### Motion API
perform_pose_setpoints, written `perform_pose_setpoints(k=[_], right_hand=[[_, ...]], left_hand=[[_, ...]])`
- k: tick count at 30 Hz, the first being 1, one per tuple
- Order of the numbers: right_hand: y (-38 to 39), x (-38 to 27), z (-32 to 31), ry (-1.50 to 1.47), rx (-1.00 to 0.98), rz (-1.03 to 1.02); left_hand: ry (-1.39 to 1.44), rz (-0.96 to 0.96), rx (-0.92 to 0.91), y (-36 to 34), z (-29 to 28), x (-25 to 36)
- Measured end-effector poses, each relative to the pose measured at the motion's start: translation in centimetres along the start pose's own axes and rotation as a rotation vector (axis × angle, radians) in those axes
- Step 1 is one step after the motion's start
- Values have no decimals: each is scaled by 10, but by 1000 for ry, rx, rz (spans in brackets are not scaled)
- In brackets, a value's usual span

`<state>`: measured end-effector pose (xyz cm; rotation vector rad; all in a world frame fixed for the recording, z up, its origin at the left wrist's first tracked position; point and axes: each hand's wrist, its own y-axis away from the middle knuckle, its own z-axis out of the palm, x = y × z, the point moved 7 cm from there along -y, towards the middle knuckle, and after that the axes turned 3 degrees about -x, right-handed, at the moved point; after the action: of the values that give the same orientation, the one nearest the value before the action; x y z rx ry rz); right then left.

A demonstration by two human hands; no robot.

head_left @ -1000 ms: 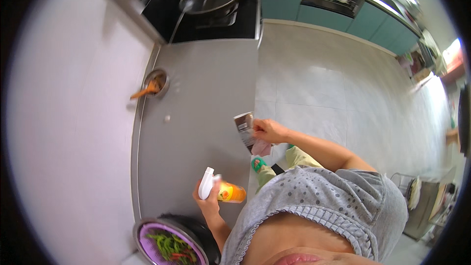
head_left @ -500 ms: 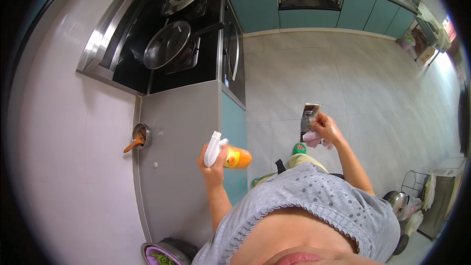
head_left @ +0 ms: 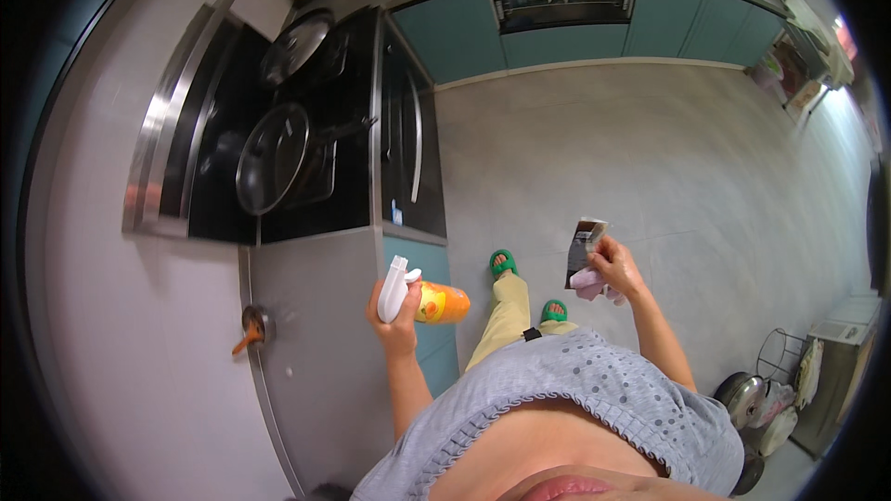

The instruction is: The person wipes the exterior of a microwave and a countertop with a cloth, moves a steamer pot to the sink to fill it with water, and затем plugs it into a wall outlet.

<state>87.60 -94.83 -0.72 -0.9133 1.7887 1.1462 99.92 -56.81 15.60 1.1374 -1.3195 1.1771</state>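
My left hand (head_left: 394,320) grips an orange spray bottle (head_left: 443,302) with a white trigger head, held beside the grey countertop (head_left: 316,353). My right hand (head_left: 613,267) is out over the floor, pinching a flat dark packet (head_left: 580,243) with a crumpled pink cloth (head_left: 597,286) bunched below the fingers. Left of the countertop's middle, a small steel bowl (head_left: 263,325) with a wooden utensil (head_left: 245,341) sits against the wall.
Ahead on the left, a black stove (head_left: 342,176) holds two pans (head_left: 272,160). Teal cabinets (head_left: 566,44) line the far side of the tiled floor (head_left: 594,139). My feet in green slippers (head_left: 502,263) are below. Steel lids (head_left: 742,394) and a rack (head_left: 778,353) stand at right.
I have turned and stepped toward the stove; the counter and steel bowl have shifted down in view, the basin of greens has left it, and my right hand has moved out from my body.
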Motion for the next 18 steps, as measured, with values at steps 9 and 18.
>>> perform_pose_setpoints(k=[9,18], right_hand=[[-104,-47,-34,-1,93,44],[-189,-69,-122,-89,368,76]], left_hand=[[45,-47,-163,-130,90,-23],[-54,44,-437,-252,213,-10]])
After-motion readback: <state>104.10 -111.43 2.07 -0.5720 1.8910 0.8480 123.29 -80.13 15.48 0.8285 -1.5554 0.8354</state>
